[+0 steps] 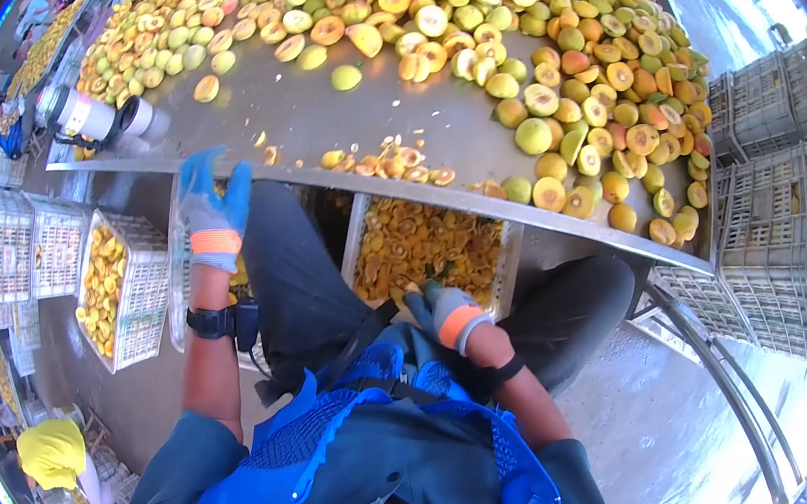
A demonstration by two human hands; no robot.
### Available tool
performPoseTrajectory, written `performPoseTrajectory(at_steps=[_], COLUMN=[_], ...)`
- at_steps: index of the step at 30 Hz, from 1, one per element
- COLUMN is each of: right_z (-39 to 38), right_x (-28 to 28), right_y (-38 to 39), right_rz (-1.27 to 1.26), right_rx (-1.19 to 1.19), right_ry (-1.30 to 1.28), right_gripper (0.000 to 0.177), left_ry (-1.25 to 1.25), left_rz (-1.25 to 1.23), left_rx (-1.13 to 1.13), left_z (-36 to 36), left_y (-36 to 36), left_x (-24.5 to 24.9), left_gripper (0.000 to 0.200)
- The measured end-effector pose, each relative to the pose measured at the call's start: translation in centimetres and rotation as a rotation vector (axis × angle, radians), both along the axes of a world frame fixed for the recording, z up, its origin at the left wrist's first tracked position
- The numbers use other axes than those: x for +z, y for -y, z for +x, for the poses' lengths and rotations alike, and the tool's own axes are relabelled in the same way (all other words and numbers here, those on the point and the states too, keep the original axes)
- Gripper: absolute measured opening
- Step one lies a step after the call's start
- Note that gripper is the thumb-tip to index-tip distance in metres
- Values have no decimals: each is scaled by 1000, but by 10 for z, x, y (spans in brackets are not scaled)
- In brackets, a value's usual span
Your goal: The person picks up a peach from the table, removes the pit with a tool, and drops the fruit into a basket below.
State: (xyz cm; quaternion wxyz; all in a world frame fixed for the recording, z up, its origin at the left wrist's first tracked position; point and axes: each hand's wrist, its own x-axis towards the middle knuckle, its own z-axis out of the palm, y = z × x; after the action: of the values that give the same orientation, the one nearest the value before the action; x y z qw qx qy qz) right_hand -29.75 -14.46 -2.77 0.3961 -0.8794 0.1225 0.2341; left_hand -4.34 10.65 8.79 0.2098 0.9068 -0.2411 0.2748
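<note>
My left hand (215, 207), in a blue and grey glove with an orange cuff, is at the front edge of the metal table (308, 128). Its thumb and fingers are apart, with nothing between them. Low over my lap, my right hand (439, 310) has its gloved fingers curled in. A small yellow-brown bit shows at the fingertips, too small to name. Just beyond that hand, below the table edge, stands a crate (354, 243) of fruit scraps (422, 240). Whole and halved peaches (597, 107) are heaped on the table, and cut pieces (393, 163) lie near its front edge.
A white cylindrical device (84, 115) sits at the table's left end. On the floor at left is a crate of yellow fruit (131, 285). Stacked crates (789, 235) stand at right beside a metal frame (720, 364). A person in a yellow top (54, 454) is lower left.
</note>
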Motion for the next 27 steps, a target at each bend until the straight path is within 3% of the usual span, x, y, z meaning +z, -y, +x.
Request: performPoseTrajectory(at_steps=[2, 3, 4, 6, 8, 11, 14, 17, 18, 21, 22, 25, 26, 27], right_z=[0, 3, 4, -1, -8, -17, -20, -19, -18, -10, -8, 6, 14, 20], right_x=[8, 15, 13, 6, 5, 2, 0, 3, 4, 24, 23, 33, 56, 53], right_y=[5, 9, 13, 22, 28, 34, 39, 39, 38, 46, 49, 53, 53, 51], right_rz=[70, 72, 81, 94, 107, 123, 134, 109, 220, 527, 623, 731, 819, 374], right_rx=[-97, -110, -116, -137, -195, -264, -316, -382, -455, -617, -652, -703, -731, -489], right_ry=[31, 28, 33, 33, 39, 58, 87, 191, 261, 387, 410, 462, 447, 818], right_gripper=[48, 47, 50, 56, 56, 55, 52, 36, 34, 21, 20, 20, 20, 22], left_ry=[-301, -258, -469, -553, -539, -323, -344, -464, -354, -1253, -1646, -1800, -1712, -1624], left_rz=[-159, -111, -238, -291, -182, 48, 347, 281, 208, -441, -800, -1250, -1242, -1232], left_rx=[-246, -341, -408, -609, -623, -699, -707, -658, -653, -512, -482, -575, -596, -612], left_z=[0, 1, -1, 5, -5, -3, -3, 2, 4, 3, 4, -22, -30, -39], left_y=[50, 80, 117, 188, 257, 331, 354, 346, 336, 296, 275, 229, 221, 213], left_x=[-2, -7, -13, -50, -61, -92, -106, -108, -109, -91, -81, -66, -65, -63], left_gripper=[19, 20, 21, 30, 40, 48, 46, 42, 31, 29, 34, 39, 41, 44])
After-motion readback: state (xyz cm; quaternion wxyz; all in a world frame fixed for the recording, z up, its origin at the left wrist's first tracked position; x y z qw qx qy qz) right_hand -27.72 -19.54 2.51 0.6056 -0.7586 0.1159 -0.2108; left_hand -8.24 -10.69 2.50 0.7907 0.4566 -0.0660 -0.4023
